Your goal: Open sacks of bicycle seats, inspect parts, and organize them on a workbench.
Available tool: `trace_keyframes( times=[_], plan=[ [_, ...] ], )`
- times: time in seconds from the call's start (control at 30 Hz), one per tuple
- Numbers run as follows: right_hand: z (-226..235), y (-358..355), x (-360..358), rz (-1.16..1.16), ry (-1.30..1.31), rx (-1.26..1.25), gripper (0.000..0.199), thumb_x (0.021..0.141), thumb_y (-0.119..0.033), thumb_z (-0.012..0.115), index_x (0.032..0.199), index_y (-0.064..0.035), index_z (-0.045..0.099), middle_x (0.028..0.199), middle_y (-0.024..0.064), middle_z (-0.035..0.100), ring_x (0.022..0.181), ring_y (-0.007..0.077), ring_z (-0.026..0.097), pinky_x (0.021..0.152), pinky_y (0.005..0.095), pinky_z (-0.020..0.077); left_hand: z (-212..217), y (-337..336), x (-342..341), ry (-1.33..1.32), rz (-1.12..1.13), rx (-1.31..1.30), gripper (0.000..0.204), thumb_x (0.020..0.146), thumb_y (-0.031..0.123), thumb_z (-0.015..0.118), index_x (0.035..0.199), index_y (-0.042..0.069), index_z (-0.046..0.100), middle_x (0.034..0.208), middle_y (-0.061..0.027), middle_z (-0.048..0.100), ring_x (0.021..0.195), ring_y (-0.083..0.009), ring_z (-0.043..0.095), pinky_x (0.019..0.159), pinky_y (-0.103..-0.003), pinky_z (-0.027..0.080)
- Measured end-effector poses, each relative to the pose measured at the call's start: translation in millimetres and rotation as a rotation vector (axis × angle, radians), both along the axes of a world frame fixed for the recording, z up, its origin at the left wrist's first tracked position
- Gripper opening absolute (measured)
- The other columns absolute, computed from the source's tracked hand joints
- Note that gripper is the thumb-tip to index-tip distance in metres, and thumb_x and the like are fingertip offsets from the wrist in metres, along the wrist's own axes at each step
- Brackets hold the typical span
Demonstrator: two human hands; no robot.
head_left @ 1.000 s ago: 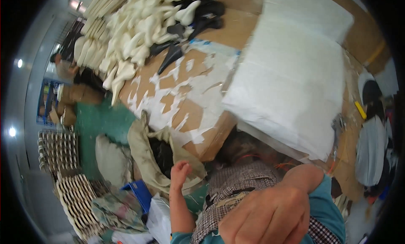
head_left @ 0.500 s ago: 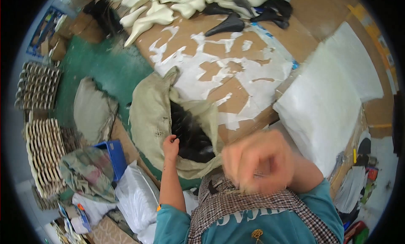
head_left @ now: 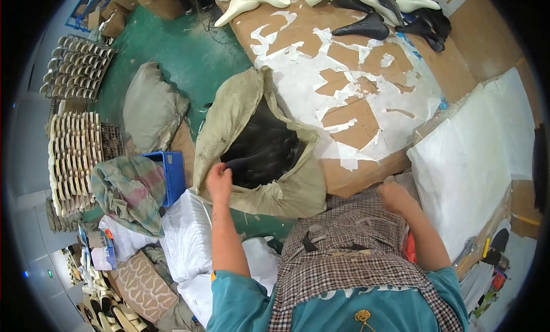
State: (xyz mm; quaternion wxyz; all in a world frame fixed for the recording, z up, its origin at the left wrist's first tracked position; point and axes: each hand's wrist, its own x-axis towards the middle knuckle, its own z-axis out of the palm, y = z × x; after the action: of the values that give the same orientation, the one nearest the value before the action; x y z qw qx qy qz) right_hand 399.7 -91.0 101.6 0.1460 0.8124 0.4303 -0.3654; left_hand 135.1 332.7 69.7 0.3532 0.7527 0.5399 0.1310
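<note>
Sack [head_left: 252, 160] of coarse olive-tan cloth, standing open on the green floor [head_left: 189, 51] against the near-left edge of the worktable [head_left: 366, 102], directly in front of the person. Its mouth is rolled back into a thick collar, and the inside is filled with dark, glossy black pieces [head_left: 263, 151] resembling the black saddle-shaped parts [head_left: 366, 27] lying at the far side of the table. The left hand [head_left: 219, 182] rests on the near-left lip of the sack, fingers curled and closed on one black piece at the rim. The right hand [head_left: 395, 195] lies low beside the checked apron [head_left: 344, 246], near the table's edge and well apart from the sack; whether its fingers are curled or spread cannot be told.

Handling, as judged: the cloth is soft and slack and would sag if lifted by a single point, so the rolled collar offers the firmest hold. The black pieces appear stiff, smooth-skinned and probably light singly, best taken by a narrow end; packed loosely, they may slide against each other.

Around the sack: a second closed sack [head_left: 152, 105] to the left, a blue crate [head_left: 172, 174] draped with striped cloth, white bags [head_left: 183, 240] at the person's left, stacked pale moulded pieces [head_left: 71, 154] further out, and a white sheet-covered block [head_left: 475, 166] to the right.

Hidden or unclear: the depth and fill of the sack, the fingertips of both hands, and the shape of the piece being held, which merges with the dark mass behind it.
</note>
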Motion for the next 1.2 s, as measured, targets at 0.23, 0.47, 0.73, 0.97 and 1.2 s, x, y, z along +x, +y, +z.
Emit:
trace_keyframes(
  times=[0.23,0.47,0.73,0.97,1.2],
  plan=[
    [7,161,0,0.136,0.113,1.032,0.049,0.067,-0.008,0.059,0.115,-0.0052,0.05,0.119,0.0174,0.048,0.105,0.0354,0.046,0.09,0.0398,0.0393,-16,-120,31,0.233,-0.555,-0.205,0.044,0.07,0.031,0.067,0.104,0.003,0.06,0.091,-0.0132,0.063,0.08,-0.0238,0.061,0.072,-0.032,0.049],
    [-60,246,14,-0.334,0.356,0.705,0.084,0.065,-0.042,0.069,0.128,-0.0006,0.032,0.121,0.0224,0.046,0.109,0.0376,0.047,0.09,0.0418,0.0405,-6,-274,38,0.137,-0.746,-0.838,0.047,0.072,0.027,0.067,0.113,0.007,0.054,0.083,-0.0137,0.062,0.077,-0.0279,0.059,0.07,-0.037,0.047],
    [-104,288,21,-0.432,0.521,0.34,0.055,0.068,-0.024,0.06,0.109,0.009,0.046,0.103,0.029,0.056,0.092,0.0351,0.059,0.075,0.0393,0.0498,-29,-246,34,0.066,-0.296,-0.131,0.055,0.068,0.023,0.071,0.11,-0.002,0.047,0.117,-0.0203,0.046,0.104,-0.0359,0.047,0.086,-0.039,0.042],
    [-161,290,36,-1.1,0.74,0.271,0.036,0.066,-0.021,0.061,0.089,0.0069,0.058,0.077,0.0232,0.061,0.071,0.0318,0.063,0.063,0.0366,0.052,-87,-245,3,0.286,-0.265,-0.61,0.034,0.076,0.018,0.054,0.105,0.001,0.056,0.104,-0.0223,0.057,0.093,-0.0395,0.056,0.08,-0.046,0.045],
    [-89,276,-10,0.251,0.525,0.168,0.017,0.068,-0.009,0.053,0.068,0.0066,0.059,0.06,0.0173,0.057,0.056,0.0241,0.061,0.049,0.0392,0.0495,-21,-236,-44,0.097,-0.162,-0.471,0.021,0.073,0.011,0.05,0.088,0.003,0.061,0.083,-0.0202,0.061,0.082,-0.0404,0.056,0.072,-0.049,0.043]
  ],
)
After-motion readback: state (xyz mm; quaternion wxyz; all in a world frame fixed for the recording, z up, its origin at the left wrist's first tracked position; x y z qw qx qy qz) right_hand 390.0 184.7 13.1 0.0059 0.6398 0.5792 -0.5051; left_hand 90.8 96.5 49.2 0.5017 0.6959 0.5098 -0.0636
